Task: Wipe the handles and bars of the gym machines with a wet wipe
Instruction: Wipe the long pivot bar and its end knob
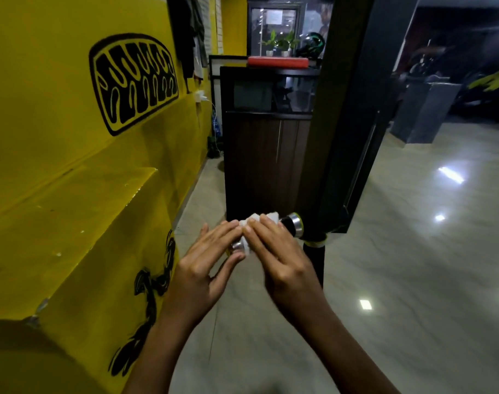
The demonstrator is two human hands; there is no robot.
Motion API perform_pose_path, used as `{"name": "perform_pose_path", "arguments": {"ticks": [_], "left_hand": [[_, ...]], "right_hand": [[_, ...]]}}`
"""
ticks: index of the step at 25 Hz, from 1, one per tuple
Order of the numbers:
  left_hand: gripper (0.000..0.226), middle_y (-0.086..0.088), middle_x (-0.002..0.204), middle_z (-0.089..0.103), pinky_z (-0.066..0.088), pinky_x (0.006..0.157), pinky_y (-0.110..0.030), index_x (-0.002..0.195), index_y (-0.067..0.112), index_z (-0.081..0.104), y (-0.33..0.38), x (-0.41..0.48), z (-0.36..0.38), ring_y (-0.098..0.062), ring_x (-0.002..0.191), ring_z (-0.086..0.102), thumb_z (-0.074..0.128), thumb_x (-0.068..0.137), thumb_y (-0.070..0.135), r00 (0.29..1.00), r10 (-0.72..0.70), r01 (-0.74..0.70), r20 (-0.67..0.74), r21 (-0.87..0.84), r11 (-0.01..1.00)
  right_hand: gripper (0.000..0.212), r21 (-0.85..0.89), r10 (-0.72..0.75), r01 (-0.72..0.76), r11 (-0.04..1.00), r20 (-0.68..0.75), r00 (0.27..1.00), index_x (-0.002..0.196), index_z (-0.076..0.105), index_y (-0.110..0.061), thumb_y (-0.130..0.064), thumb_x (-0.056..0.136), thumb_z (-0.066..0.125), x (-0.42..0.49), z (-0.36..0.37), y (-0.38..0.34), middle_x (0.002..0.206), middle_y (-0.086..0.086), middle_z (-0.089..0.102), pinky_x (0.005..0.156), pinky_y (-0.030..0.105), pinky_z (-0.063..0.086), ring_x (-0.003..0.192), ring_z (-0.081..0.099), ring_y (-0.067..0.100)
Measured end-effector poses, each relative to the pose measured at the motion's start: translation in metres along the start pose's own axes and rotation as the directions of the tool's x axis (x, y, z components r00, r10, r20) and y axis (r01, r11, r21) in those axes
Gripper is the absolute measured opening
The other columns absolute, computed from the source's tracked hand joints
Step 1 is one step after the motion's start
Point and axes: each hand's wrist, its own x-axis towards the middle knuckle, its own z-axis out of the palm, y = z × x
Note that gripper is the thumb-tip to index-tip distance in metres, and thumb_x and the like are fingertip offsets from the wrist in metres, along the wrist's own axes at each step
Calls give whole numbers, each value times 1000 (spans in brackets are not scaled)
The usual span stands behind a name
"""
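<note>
Wet wipe (254, 220) draped over short chrome-capped handle (293, 225), low on dark machine upright (350, 123) beside yellow wall (72, 172). Right hand (276, 251) laid flat on top, fingers straight, pressing wipe onto grip. Left hand (208, 263) open too, fingertips steadying near end (probably to stop the wipe slipping).

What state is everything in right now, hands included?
Black handle with chrome collars: mostly covered, chrome ends showing.
White wet wipe: draped over the handle, pressed down.
Left hand: fingers straight, touching the wipe.
Right hand: fingers straight, laid over the wipe.
Dark wooden cabinet: doors closed.
</note>
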Motion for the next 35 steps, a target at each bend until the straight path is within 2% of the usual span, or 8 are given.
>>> {"name": "perform_pose_path", "arguments": {"ticks": [2, 5, 10, 16, 20, 23, 26, 35], "left_hand": [[40, -2, 129, 54, 28, 111, -26, 122, 8, 57, -1, 2, -1, -11, 123, 49, 55, 87, 27, 1000, 4, -4, 1, -4, 1000], [40, -2, 128, 54, 26, 112, -23, 121, 8, 59, 0, 3, -1, -10, 122, 49, 56, 86, 28, 1000, -14, 14, 3, -6, 1000], [39, -3, 128, 55, 28, 111, -25, 120, 7, 58, 0, 2, 0, -11, 122, 49, 56, 86, 26, 1000, -5, 5, -10, -13, 1000], [37, -1, 127, 55, 27, 111, -23, 119, 10, 58, 1, 3, 2, -8, 122, 48, 56, 86, 27, 1000, -7, 7, -26, -2, 1000], [36, 0, 126, 55, 28, 111, -24, 118, 11, 59, 0, 2, 2, -7, 122, 49, 57, 85, 26, 999, -20, 19, -46, -30, 999], [39, 0, 127, 55, 29, 111, -26, 120, 10, 57, -1, 0, 2, -5, 124, 48, 57, 85, 26, 998, -16, 15, -54, -25, 1000], [38, -1, 127, 55, 29, 111, -26, 120, 10, 58, 0, 1, 4, -7, 124, 48, 57, 85, 26, 998, -24, 22, -55, -35, 999], [36, -2, 127, 54, 25, 113, -28, 116, 6, 62, 8, 5, 0, -12, 122, 47, 55, 85, 24, 1000, -19, 20, -20, 64, 998]], "right_hand": [[38, -44, 12, -13, 999, -35, 999, 124, 55, -1, -14, 102, 26, -6, -10, 15, 134, 14, 47, 109, 35, 35, 129, 43, 24], [36, -76, 127, -139, 987, -146, 981, 120, 57, 1, 0, 84, 51, -8, -23, 16, 125, 19, 57, 107, 33, 37, 125, 44, 23], [46, -42, 39, -37, 998, 70, 997, 131, 49, -8, -14, 86, 44, 7, -6, 3, 134, 14, 51, 110, 41, 30, 132, 38, 26], [38, -138, 130, -139, 981, -74, 989, 120, 57, 1, 2, 82, 52, -15, -18, 12, 126, 19, 56, 100, 39, 42, 123, 49, 26], [57, -79, 165, -165, 983, -8, 986, 111, 62, 2, 14, 57, 75, -38, -18, -2, 117, 18, 62, 96, 31, 44, 112, 57, 24], [40, -29, 103, -109, 994, -156, 982, 120, 53, 4, 5, 80, 52, -25, -26, 6, 127, 16, 50, 107, 26, 37, 122, 50, 25], [46, -21, 151, -154, 988, -106, 983, 129, 47, 3, 4, 84, 40, -1, -15, 13, 137, 19, 44, 114, 30, 25, 134, 34, 25], [45, 121, 186, -175, 977, -87, 979, 124, 49, -2, 3, 79, 45, -58, -24, 3, 123, 19, 58, 108, 23, 35, 125, 45, 19]]}}
